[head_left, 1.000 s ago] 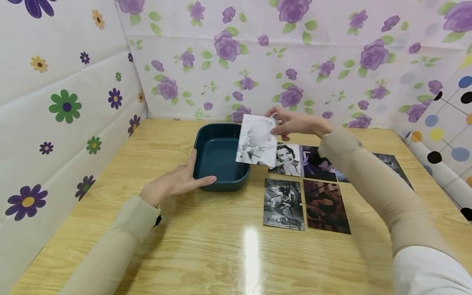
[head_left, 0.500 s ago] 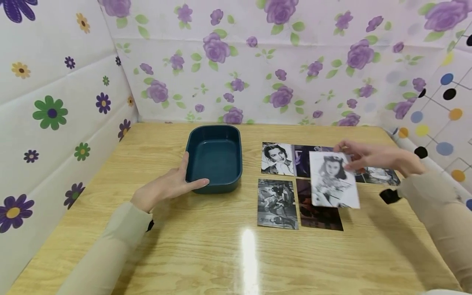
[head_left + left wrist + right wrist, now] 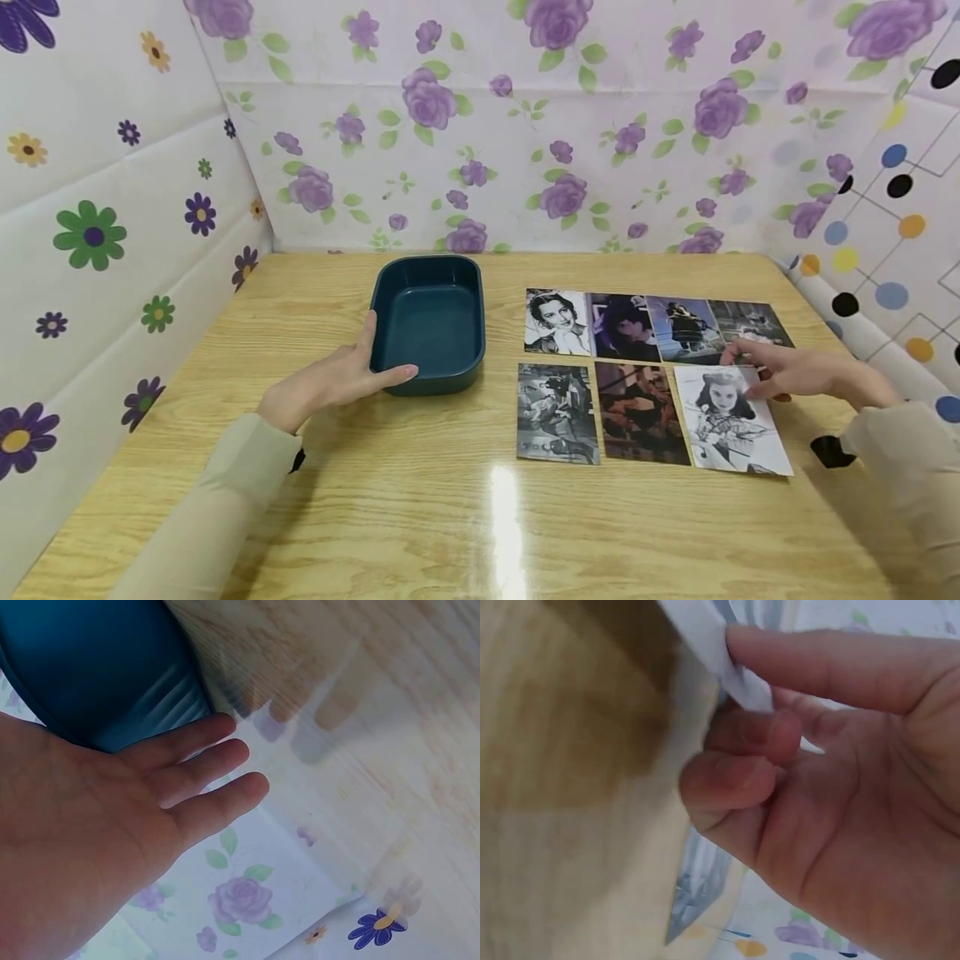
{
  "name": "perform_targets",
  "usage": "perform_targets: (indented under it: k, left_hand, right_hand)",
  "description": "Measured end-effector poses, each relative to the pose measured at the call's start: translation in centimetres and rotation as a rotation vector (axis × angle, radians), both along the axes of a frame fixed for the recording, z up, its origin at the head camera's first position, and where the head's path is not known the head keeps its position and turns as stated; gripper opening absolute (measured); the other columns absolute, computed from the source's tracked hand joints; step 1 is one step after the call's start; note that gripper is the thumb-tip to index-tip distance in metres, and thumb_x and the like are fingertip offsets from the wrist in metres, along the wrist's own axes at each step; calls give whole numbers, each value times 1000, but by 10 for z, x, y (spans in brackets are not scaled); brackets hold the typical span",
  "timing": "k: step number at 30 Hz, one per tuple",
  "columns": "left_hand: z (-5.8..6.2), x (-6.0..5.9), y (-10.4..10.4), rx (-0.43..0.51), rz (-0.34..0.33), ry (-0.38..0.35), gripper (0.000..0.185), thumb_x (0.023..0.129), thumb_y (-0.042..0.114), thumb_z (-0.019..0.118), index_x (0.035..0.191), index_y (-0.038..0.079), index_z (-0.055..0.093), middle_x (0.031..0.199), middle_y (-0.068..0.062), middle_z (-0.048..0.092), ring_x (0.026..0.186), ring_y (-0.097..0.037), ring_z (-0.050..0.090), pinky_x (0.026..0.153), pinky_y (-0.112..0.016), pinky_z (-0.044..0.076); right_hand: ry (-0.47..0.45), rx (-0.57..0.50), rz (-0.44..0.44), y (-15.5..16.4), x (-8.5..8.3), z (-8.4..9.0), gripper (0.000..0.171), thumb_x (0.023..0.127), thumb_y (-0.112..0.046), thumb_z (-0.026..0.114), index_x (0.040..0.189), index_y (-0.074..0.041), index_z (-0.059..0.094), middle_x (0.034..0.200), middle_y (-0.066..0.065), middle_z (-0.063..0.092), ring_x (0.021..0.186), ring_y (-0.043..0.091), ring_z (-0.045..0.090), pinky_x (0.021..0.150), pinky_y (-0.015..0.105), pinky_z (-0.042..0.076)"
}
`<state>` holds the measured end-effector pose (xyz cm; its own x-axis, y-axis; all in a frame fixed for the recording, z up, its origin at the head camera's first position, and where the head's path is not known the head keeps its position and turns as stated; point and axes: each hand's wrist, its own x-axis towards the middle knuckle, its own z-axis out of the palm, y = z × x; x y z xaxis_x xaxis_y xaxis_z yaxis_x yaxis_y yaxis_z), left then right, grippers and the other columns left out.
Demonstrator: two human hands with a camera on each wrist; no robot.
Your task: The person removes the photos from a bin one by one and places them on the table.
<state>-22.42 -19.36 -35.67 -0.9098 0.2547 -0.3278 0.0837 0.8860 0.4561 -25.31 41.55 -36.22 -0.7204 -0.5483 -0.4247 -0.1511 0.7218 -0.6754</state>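
At the right edge of the photo grid, I see the right hand (image 3: 795, 372) pinching the black-and-white portrait photo (image 3: 731, 421) by its far corner (wrist view confirms the edge between thumb and fingers), print lying flat, closing the lower row beside the dark reddish photo (image 3: 640, 412). Left hand (image 3: 333, 385) lies flat, fingers straight, against the teal tray (image 3: 427, 323), probably steadying it on the wooden table (image 3: 420, 517).

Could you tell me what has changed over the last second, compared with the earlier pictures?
The right hand carried the black-and-white portrait photo from above the blue tray rightward and down onto the table, at the lower row's right end, and still pinches its edge. The left hand stayed against the tray; the other photos lay unmoved.
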Motion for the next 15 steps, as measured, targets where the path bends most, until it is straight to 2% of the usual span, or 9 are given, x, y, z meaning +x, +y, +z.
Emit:
perform_targets:
  k: [4, 8, 12, 14, 15]
  left_hand:
    - [1, -1, 2, -22, -7, 0, 121, 80, 83, 41, 147, 15, -33, 156, -32, 16, 141, -48, 29, 110, -61, 31]
    - [3, -2, 5, -79, -18, 34, 121, 79, 85, 40, 150, 12, -26, 157, -32, 13, 143, -50, 19, 112, -64, 23]
    - [8, -1, 6, -145, -25, 87, 122, 79, 85, 40, 153, 6, -16, 159, -31, 3, 146, -50, 5, 112, -70, 11]
    - [13, -1, 6, -160, -28, 101, 121, 80, 84, 40, 153, 4, -14, 159, -30, -4, 146, -50, -1, 111, -72, 6]
    - [16, 0, 5, -163, -27, 108, 121, 80, 84, 40, 153, 4, -14, 159, -29, -7, 146, -49, -3, 110, -73, 4]
  right_hand:
    - [145, 58, -1, -3, 3, -11, 45, 87, -4, 66, 120, 1, 36, 89, 10, 43, 59, 6, 37, 52, 27, 38]
    - [321, 165, -10, -10, 11, -18, 44, 84, -8, 71, 115, 1, 42, 76, 5, 47, 59, 8, 43, 53, 24, 38]
    - [513, 298, -29, -17, 17, -20, 45, 82, -24, 76, 111, -1, 49, 83, 10, 56, 75, 19, 52, 61, 30, 42]
    - [592, 316, -47, -22, 18, -17, 46, 82, -26, 77, 110, 1, 51, 89, 12, 59, 81, 21, 54, 64, 31, 43]
    - [618, 296, -70, -25, 18, -14, 46, 83, -24, 76, 110, 3, 51, 87, 13, 59, 78, 21, 54, 62, 31, 43]
